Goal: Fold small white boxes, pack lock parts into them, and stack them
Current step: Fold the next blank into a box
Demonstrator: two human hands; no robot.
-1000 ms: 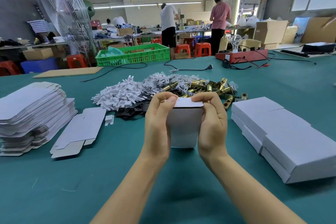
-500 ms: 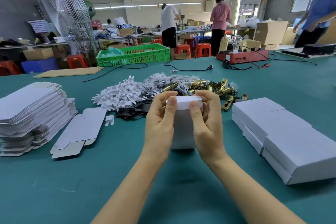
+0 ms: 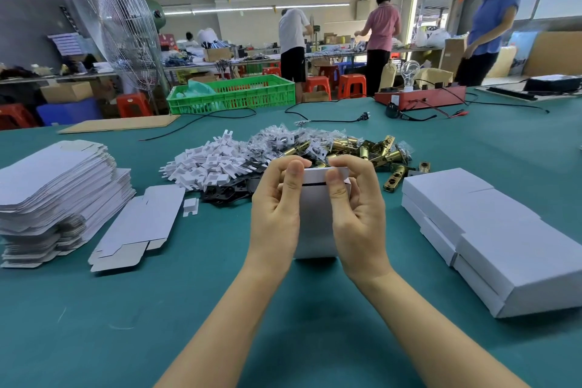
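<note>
Two bare hands hold one small white box (image 3: 316, 224) upright over the middle of the green table (image 3: 94, 324), a bit nearer the front edge. The left hand (image 3: 277, 211) wraps the left side of the box, with its thumb on the front near the top. The right hand (image 3: 357, 217) wraps the right side, and its thumb presses just below the top flap. The fingers of both hands curl over the top of the box. A thin dark gap shows under the flap, so the top is not quite closed.

Behind the box, near the middle of the table, lies a heap of lock parts: brass latches (image 3: 365, 148), small clear bags with metal bits (image 3: 280, 140), white plastic pieces (image 3: 208, 164) and black flat plates (image 3: 230, 192). One white piece (image 3: 191, 207) lies alone just left of the black plates.

By the left edge sits a tall pile of flat unfolded boxes (image 3: 56, 186). One flat box (image 3: 138, 227) lies alone beside the pile. By the right edge, folded white boxes (image 3: 491, 236) are stacked in two layers.

At the far edge stand a green crate (image 3: 233, 94), a flat sheet of cardboard (image 3: 119, 124) and a red board with a light bulb (image 3: 420, 96).
</note>
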